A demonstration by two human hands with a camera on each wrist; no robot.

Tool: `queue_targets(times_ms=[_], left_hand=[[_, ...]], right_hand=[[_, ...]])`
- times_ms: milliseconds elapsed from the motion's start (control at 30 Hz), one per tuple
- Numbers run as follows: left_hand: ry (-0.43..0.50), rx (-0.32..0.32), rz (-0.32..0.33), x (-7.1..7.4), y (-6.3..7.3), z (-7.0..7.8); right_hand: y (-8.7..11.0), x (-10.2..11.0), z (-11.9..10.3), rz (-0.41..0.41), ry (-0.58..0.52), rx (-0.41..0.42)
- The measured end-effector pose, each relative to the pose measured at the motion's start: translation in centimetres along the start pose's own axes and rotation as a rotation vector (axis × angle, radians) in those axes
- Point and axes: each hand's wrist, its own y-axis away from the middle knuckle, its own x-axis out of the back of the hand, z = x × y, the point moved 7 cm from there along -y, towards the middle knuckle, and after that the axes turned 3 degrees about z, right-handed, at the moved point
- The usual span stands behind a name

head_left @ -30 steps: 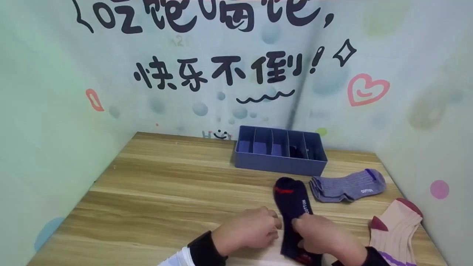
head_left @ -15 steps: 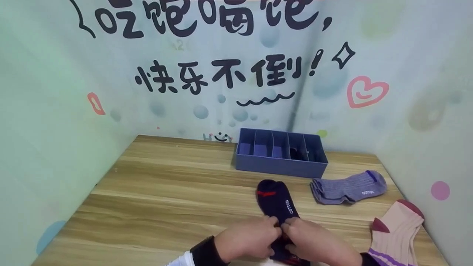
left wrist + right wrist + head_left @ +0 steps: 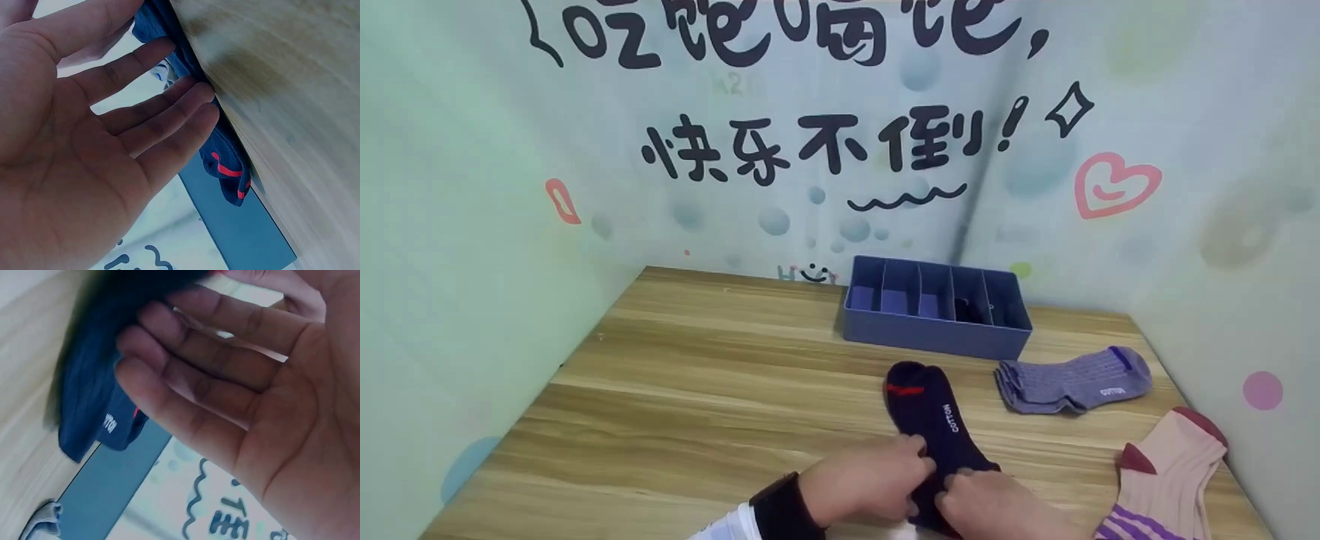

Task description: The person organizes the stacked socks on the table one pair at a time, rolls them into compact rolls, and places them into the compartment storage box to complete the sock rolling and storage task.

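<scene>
A dark navy sock (image 3: 924, 405) with a red stripe at the toe and white "COTTON" lettering lies on the wooden table, toe toward the back. My left hand (image 3: 870, 476) is at its left edge; in the left wrist view the fingers are fairly straight, fingertips against the sock (image 3: 228, 149), with thumb and index apart. My right hand (image 3: 997, 502) pinches the sock near its cuff end, fingers bent. The right wrist view shows fabric (image 3: 90, 394) spread past the fingertips, blurred near the index finger. The thumb tip is hidden there.
Behind the sock stands a blue organizer box (image 3: 937, 337) with several compartments, one with something dark inside. Folded grey socks (image 3: 1072, 381) lie to the right. Pink socks (image 3: 1162, 480) with maroon heel and toe lie nearer, at the table's right edge. Printed cloth walls surround the table.
The navy sock first shifted left and tilted between both hands. Since then my right hand has moved right and nearer, and a flap of fabric now sticks out on the sock's right side.
</scene>
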Motion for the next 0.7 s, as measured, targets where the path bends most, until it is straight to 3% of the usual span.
queue_targets(times_ms=[100, 167, 233, 333, 367, 433, 533, 600, 700], left_hand=[[0.015, -0.018, -0.003, 0.2, -0.1, 0.0], [0.032, -0.033, -0.001, 0.4, -0.1, 0.1], [0.068, -0.039, 0.001, 0.6, -0.1, 0.2], [0.096, -0.043, 0.001, 0.7, 0.0, 0.4], [0.098, -0.04, 0.0, 0.7, 0.1, 0.4], [0.103, -0.025, -0.003, 0.6, 0.2, 0.5], [0.1, -0.01, 0.003, 0.5, 0.2, 0.6], [0.11, -0.001, 0.006, 0.4, 0.2, 0.7], [0.115, 0.003, 0.02, 0.3, 0.0, 0.9]], right_hand=[[0.1, 0.0, -1.4, 0.165, 0.251, 0.078], [0.2, -0.1, -2.0, 0.264, 0.351, 0.106], [0.3, -0.1, -2.4, 0.359, 0.427, 0.116], [0.4, 0.1, -2.5, 0.446, 0.428, 0.134], [0.4, 0.1, -2.3, 0.439, 0.398, 0.131], [0.1, 0.2, -1.6, 0.348, 0.282, 0.109], [-0.4, 0.1, 0.1, 0.116, -0.029, -0.013], [-0.4, 0.0, 1.3, 0.014, -0.201, -0.1], [0.0, 0.1, 2.8, -0.048, -0.448, -0.194]])
